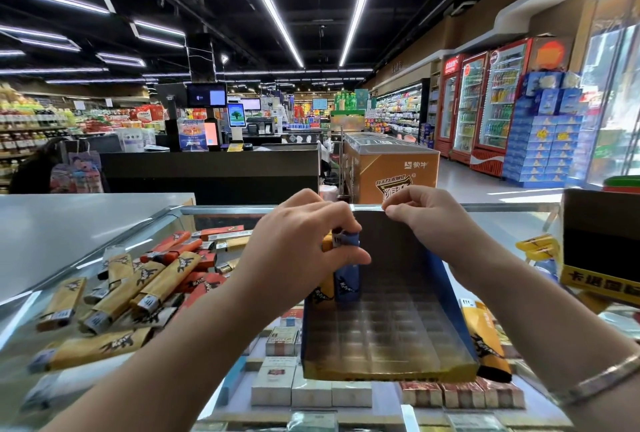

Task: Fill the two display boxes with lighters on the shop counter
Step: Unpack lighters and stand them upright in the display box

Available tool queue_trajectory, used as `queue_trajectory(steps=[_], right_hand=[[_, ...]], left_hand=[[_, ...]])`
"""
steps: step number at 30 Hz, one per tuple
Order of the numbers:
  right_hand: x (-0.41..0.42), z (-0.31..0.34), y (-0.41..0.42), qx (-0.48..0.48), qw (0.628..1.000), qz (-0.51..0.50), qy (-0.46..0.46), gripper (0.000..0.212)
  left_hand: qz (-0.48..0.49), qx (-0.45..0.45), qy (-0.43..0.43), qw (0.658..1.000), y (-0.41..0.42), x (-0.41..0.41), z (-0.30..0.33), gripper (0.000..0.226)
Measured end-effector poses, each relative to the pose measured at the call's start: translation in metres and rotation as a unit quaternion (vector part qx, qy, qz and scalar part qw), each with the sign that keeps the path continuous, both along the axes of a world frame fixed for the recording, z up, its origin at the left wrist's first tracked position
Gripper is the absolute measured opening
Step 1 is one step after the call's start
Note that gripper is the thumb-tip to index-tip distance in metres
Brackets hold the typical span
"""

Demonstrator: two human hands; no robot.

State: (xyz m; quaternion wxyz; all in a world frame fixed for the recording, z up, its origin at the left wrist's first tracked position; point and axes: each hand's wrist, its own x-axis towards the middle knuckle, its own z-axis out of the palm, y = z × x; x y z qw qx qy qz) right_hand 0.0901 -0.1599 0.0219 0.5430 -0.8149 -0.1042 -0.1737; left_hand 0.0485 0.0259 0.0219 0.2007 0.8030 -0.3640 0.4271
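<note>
A blue lighter (347, 260) is gripped near its top by the curled fingers and thumb of the left hand (304, 251) and is held upright in the rear left corner of the display box (388, 338), just beside a yellow lighter (323, 288) already standing there. The top edge of the box's back panel is pinched by the right hand (427, 220). The box rests on the glass counter (502, 220). Loose lighters (138, 289) lie heaped on the glass to the left. A second box (602, 244) stands at the right edge.
</note>
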Motion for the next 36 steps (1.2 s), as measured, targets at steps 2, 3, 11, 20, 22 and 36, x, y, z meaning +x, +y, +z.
queue_trajectory(steps=[2, 3, 11, 20, 22, 36], right_hand=[[-0.001, 0.0, 0.001, -0.003, 1.0, 0.003, 0.002, 0.016], [-0.001, 0.001, 0.001, -0.004, 1.0, 0.004, 0.003, 0.016], [-0.002, 0.003, 0.001, -0.016, 1.0, -0.005, 0.005, 0.017], [-0.008, 0.014, -0.008, -0.049, 0.998, -0.032, -0.025, 0.014], [-0.012, 0.023, -0.016, -0.066, 0.992, -0.081, -0.074, 0.015], [-0.028, 0.032, -0.066, -0.464, 0.819, -0.157, 0.298, 0.05]], left_hand=[[0.017, 0.025, -0.004, 1.0, 0.0, 0.002, -0.002, 0.028], [0.024, 0.037, 0.0, 0.999, 0.0, 0.003, -0.003, 0.028], [-0.033, 0.03, 0.241, 0.969, 0.017, 0.015, -0.001, 0.034], [-0.012, 0.021, 0.299, 0.954, 0.016, 0.026, -0.015, 0.079], [-0.037, -0.022, 0.368, 0.929, 0.015, 0.029, -0.017, 0.088], [-0.074, -0.076, 0.399, 0.911, 0.018, 0.032, -0.018, 0.09]])
